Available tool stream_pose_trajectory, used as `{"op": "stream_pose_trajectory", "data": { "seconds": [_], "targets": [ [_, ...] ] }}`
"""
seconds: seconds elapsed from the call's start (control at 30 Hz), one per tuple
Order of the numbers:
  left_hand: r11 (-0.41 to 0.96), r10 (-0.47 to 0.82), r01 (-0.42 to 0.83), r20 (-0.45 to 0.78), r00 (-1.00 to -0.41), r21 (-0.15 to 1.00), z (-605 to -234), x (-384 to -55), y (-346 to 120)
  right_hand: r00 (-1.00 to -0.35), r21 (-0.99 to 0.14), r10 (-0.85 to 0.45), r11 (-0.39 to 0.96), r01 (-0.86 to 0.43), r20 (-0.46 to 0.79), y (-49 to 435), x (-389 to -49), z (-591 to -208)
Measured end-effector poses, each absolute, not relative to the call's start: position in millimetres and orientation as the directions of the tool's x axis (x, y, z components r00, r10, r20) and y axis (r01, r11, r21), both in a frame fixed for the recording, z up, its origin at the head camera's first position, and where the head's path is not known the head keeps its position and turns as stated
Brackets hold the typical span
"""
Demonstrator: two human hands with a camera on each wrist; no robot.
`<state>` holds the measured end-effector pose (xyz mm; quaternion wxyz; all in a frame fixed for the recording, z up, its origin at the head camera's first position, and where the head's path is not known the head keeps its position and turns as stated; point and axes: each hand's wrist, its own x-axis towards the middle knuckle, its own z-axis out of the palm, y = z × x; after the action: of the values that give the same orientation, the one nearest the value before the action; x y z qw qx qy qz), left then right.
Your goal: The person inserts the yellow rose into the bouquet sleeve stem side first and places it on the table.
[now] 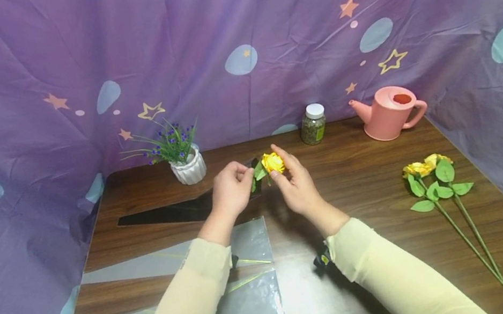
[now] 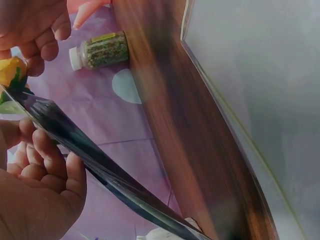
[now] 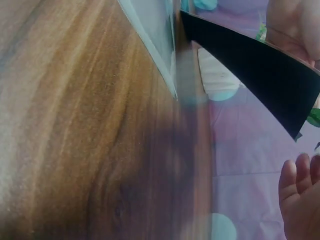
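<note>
My left hand [image 1: 232,188] pinches the wide end of a black tapered flower sleeve [image 1: 167,213]. From that end rises a yellow rose [image 1: 273,163] with green leaves; its stem is hidden by the sleeve. My right hand [image 1: 298,185] holds the bloom, thumb at the near side and fingers at the far side. The left wrist view has the left hand [image 2: 42,175] under the sleeve [image 2: 95,150], and the rose [image 2: 11,71] beside the right hand [image 2: 37,30]. Seen from the right wrist, the sleeve [image 3: 260,65] slants above the right hand [image 3: 305,195].
Two clear tapered sleeves [image 1: 249,238] with yellow lines lie on the wooden table [image 1: 359,190]. Two yellow roses [image 1: 464,212] lie at the right. Along the back stand a potted plant [image 1: 188,167], a jar [image 1: 313,128] with a white lid and a pink watering can [image 1: 389,117].
</note>
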<state>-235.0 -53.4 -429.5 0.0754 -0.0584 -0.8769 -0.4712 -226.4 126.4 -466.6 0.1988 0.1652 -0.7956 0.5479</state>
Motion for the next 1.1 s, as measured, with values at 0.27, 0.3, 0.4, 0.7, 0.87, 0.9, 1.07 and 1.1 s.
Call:
{"op": "stream_pose_trajectory", "data": {
  "seconds": [0.27,0.3,0.4,0.7,0.87,0.9,1.07,1.1],
  "targets": [
    [0.540,0.034,0.175,0.186,-0.982,0.823,-429.6,-233.8,-52.4,-0.834,-0.751,-0.050,0.409,-0.519,0.549,123.1,-227.4,-469.7],
    [0.540,0.035,0.176,0.187,-0.982,0.823,-429.5,-233.8,-52.0,-0.835,-0.754,-0.044,0.406,-0.517,0.549,122.3,-227.3,-469.9],
    [0.541,0.035,0.181,0.193,-0.981,0.821,-429.4,-233.5,-51.1,-0.837,-0.773,-0.003,0.380,-0.507,0.547,119.5,-226.8,-469.6],
    [0.568,0.022,0.187,0.212,-0.977,0.802,-429.6,-233.0,-50.4,-0.839,-0.846,0.155,0.214,-0.488,0.522,112.4,-225.4,-468.8],
    [0.569,0.023,0.192,0.218,-0.976,0.800,-430.1,-232.6,-50.0,-0.847,-0.853,0.162,0.239,-0.464,0.506,109.9,-224.4,-467.7],
    [0.568,0.024,0.195,0.221,-0.975,0.800,-430.3,-232.7,-49.9,-0.849,-0.853,0.158,0.244,-0.460,0.504,109.5,-224.4,-468.2],
    [0.560,0.025,0.202,0.228,-0.973,0.803,-431.9,-233.1,-49.6,-0.861,-0.858,0.140,0.255,-0.445,0.488,108.8,-223.3,-470.7],
    [0.562,0.022,0.201,0.228,-0.973,0.802,-432.4,-233.3,-49.7,-0.862,-0.858,0.138,0.255,-0.446,0.488,109.1,-222.9,-471.3]
  ]
}}
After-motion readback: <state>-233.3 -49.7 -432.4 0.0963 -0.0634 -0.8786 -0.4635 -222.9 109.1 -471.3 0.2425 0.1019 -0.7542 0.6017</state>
